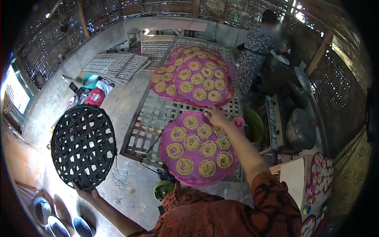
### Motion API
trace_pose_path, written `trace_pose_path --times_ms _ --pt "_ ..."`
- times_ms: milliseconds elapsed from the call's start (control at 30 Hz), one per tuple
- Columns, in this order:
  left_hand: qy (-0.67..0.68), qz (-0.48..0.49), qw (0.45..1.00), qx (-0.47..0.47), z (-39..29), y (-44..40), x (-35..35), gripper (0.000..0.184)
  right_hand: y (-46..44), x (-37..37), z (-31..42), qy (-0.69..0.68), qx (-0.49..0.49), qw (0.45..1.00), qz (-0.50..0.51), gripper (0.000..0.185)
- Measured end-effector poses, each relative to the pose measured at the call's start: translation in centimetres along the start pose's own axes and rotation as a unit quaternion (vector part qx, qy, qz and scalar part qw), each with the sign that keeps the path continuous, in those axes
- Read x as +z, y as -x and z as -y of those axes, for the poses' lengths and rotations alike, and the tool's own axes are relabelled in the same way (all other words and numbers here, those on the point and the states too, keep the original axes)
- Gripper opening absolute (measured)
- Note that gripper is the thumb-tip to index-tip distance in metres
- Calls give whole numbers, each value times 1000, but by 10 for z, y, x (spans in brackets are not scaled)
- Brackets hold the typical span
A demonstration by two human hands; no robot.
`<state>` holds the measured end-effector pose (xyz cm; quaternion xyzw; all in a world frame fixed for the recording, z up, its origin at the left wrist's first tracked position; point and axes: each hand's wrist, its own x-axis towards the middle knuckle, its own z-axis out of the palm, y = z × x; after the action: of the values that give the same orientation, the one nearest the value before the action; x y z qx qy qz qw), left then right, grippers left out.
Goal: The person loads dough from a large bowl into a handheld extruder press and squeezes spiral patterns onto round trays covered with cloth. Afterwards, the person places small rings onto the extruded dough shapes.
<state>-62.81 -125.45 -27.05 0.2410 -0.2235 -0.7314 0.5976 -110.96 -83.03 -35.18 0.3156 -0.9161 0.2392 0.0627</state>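
Note:
My left hand (87, 193) grips the lower rim of a round black woven tray (83, 146), held upright at the left with nothing on it. My right hand (216, 117) reaches forward, its fingers bent at the edge of the pink cloth, where the near and far rounds almost meet. Which round it pinches is hard to tell. The near pink cloth (166, 160) is round and carries several coiled yellow noodle nests (192, 142). Beyond my fingers lies a pile of similar pink rounds (185, 96) with more noodle nests (199, 94).
Both piles rest on a long woven bamboo rack (148, 114). At the right are a green tub (253, 126), a pink cup (238, 122) and large metal pots (302, 130). Another person (254, 51) stands at the back right. Basins (82, 227) sit on the floor lower left.

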Motion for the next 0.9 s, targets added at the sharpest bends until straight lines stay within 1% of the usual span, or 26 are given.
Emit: trace_pose_path --times_ms 33,100,133,200,233,267,300,333,367,433,467,533,567,633,700,767,800,833,867,900 --pt "2 -3 1000 6 -3 -2 -3 40 -5 8 2 -2 -6 1000 1 36" --pt "3 9 1000 26 -9 -5 -11 40 -13 21 12 35 -43 998 5 25" --pt "4 6 999 31 -13 -5 -14 40 -17 22 17 33 -48 998 7 25" --pt "2 1 999 38 -17 1 -18 40 -20 12 23 -64 -6 997 53 18" --pt "-8 -16 999 33 -19 4 -17 40 -17 7 29 -74 -4 995 60 17" --pt "-7 -18 999 33 -19 2 -23 40 -13 1 35 -73 -4 995 62 17" --pt "-10 -2 999 33 -20 0 -32 40 -12 -4 39 -73 -51 995 55 18" --pt "-10 13 999 34 -20 -1 -32 40 -12 -15 50 -73 -98 991 47 19" --pt "-17 -37 998 47 -18 -3 -30 40 -10 -27 62 -71 -102 991 46 19" --pt "-14 -37 998 48 -18 -8 -32 41 -7 -70 106 -23 -74 988 132 13" --pt "-15 -37 998 45 -18 -10 -36 41 -10 -82 118 -21 -76 988 130 13" --pt "-2 -35 999 39 -14 -20 -43 43 -20 -105 142 -124 -183 972 84 16" --pt "-11 -35 998 46 -13 -23 -41 44 -27 -126 162 -167 -144 967 127 11" --pt "-20 -34 998 52 -9 -26 -36 45 -56 -143 171 -199 -149 963 104 9" --pt "-3 -26 999 39 -4 -32 -30 44 -96 -168 179 -171 -109 977 58 9" --pt "10 -4 999 30 2 -38 -31 42 -156 -172 144 -218 -104 970 -14 11" --pt "8 -2 1000 29 3 -35 -25 42 -184 -175 122 -191 -88 975 -66 12" --pt "9 -13 999 29 6 -30 -13 42 -216 -172 83 -163 -100 977 -90 18" --pt "10 -24 999 28 7 -27 -6 42 -214 -168 62 -164 -97 978 -91 18" --pt "2 -24 999 26 7 -26 -3 41 -211 -167 45 -31 -29 988 -150 21"
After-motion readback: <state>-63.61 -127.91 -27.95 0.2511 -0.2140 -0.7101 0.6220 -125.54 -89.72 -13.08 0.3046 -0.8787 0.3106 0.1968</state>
